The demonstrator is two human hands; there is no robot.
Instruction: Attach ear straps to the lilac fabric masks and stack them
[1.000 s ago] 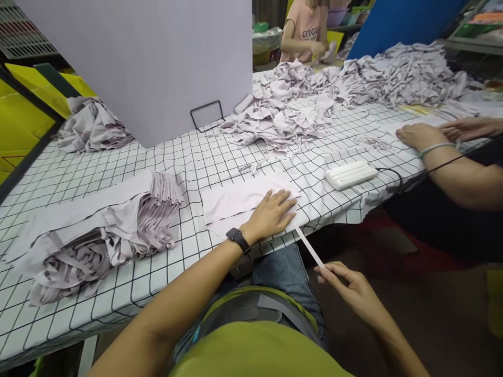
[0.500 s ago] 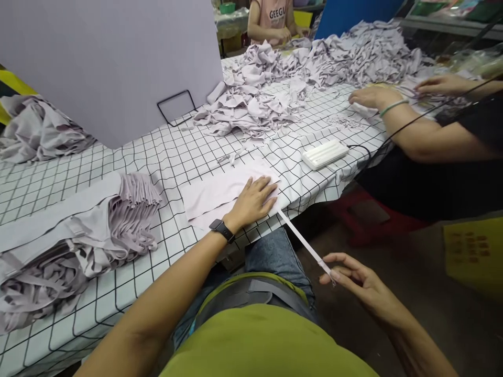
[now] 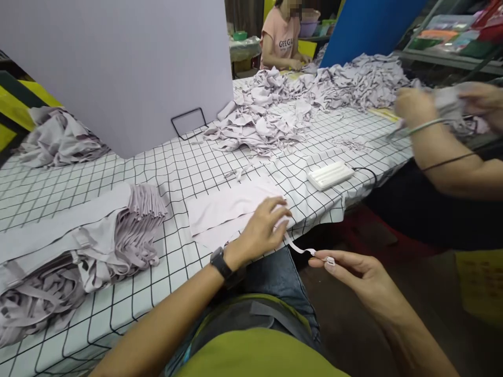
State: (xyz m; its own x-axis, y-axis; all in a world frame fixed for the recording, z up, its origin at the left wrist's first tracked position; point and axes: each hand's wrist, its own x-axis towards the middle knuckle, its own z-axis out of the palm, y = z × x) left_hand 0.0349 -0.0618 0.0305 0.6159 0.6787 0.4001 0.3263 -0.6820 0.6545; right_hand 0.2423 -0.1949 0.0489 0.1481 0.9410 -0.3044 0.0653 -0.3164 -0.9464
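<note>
I've the left hand [image 3: 264, 225] over the pale cloth [image 3: 220, 210], fingers spread, and right of it the right hand [image 3: 358, 273] pinches a likely light, limp strap [image 3: 296, 248], best held by its end.

My feed shows me smooth, matt cloth in the near panel [image 3: 220, 209] and strap [image 3: 298, 250], rumpled cloth in the far heap [image 3: 267, 125], plastic-looking white case [image 3: 330, 176] at right.

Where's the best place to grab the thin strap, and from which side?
I'd pinch the strap mid-span by its flat faces, coming from the near side. That stretch sags free past the edge of the table, between the left hand over the cloth and the right hand pinching the outer end.
</note>
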